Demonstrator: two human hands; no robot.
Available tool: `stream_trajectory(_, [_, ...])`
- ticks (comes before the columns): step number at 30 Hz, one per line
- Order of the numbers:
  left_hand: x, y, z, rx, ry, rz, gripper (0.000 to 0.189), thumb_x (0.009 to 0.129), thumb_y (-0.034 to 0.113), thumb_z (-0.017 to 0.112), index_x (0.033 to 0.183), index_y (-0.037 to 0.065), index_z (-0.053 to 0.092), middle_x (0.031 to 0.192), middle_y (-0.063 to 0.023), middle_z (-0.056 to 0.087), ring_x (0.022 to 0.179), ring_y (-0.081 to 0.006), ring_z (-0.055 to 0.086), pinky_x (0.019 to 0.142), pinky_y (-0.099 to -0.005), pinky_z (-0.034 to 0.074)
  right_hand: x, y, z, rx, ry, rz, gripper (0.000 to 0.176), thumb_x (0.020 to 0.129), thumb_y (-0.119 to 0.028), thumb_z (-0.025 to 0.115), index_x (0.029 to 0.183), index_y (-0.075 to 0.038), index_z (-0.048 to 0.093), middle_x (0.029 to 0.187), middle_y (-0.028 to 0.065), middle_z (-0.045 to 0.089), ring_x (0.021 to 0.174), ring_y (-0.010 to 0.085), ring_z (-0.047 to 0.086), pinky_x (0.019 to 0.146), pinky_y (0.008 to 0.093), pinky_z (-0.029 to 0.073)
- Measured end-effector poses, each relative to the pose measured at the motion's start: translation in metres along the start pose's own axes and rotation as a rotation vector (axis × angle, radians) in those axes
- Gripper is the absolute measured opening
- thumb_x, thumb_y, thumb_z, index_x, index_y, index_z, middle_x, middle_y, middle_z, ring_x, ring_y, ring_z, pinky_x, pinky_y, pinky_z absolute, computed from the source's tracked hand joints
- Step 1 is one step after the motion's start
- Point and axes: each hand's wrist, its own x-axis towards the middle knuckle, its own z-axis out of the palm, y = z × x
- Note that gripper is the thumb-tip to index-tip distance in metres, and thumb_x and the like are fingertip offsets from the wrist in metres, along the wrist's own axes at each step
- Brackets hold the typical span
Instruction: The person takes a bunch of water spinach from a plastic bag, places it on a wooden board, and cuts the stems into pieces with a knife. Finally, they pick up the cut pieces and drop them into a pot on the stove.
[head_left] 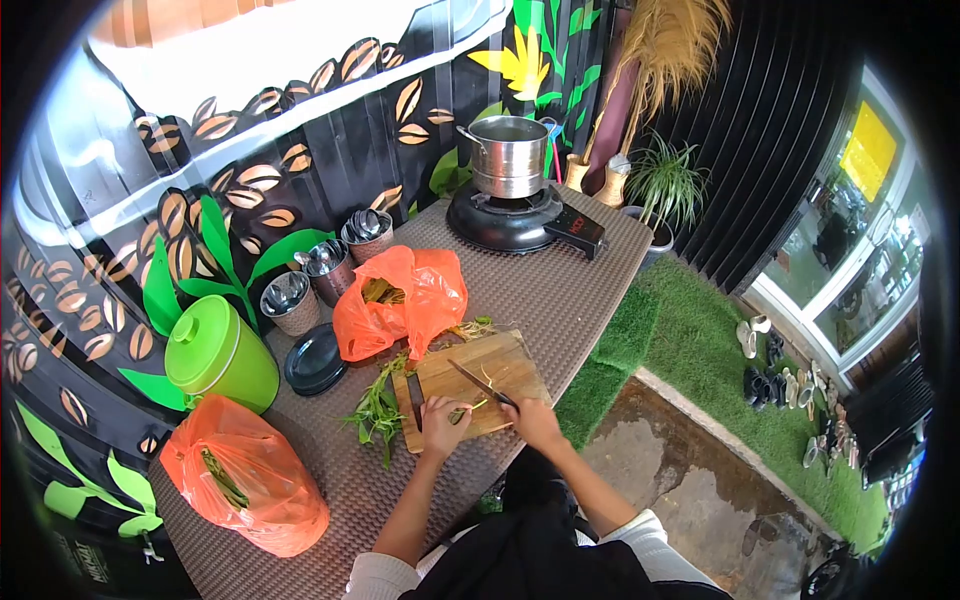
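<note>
My right hand (537, 424) is closed around the handle of a knife (472, 377), its blade pointing up and left over a wooden cutting board (510, 360). Beside it, my left hand (443, 428) rests on the board's near part with its fingers curled on a thin green stem (479, 404). A small strip of stem lies by the blade. Leafy greens (377, 412) spill over the board's left edge onto the table. Behind the board, an open orange plastic bag (425, 290) contains more stems, and trimmings lie at its foot.
A second orange bag (250, 485) stands front left, near a green lidded bucket (222, 350) and dark plates (316, 358). Several cutlery cups (328, 272) line the wall. At the far end, a steel pot (508, 160) sits on a black gas stove (500, 222). The table edge (600, 335) runs along the right.
</note>
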Motion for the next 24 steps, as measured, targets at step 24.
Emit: stream_trajectory(24, [-0.001,0.007,0.003,0.110,0.255,-0.114,0.011,0.082,0.009,0.065,0.092,0.007,0.060,0.089,-0.0061,0.060,0.093,-0.0258,0.052,0.088,-0.0395,0.036,0.128,0.095,-0.038,-0.203,-0.093,-0.466,0.035,0.097,-0.046,0.040,0.101,-0.015,0.056,0.086,0.0119,0.058,0.077,0.0347,0.062,0.064,0.0458,0.050])
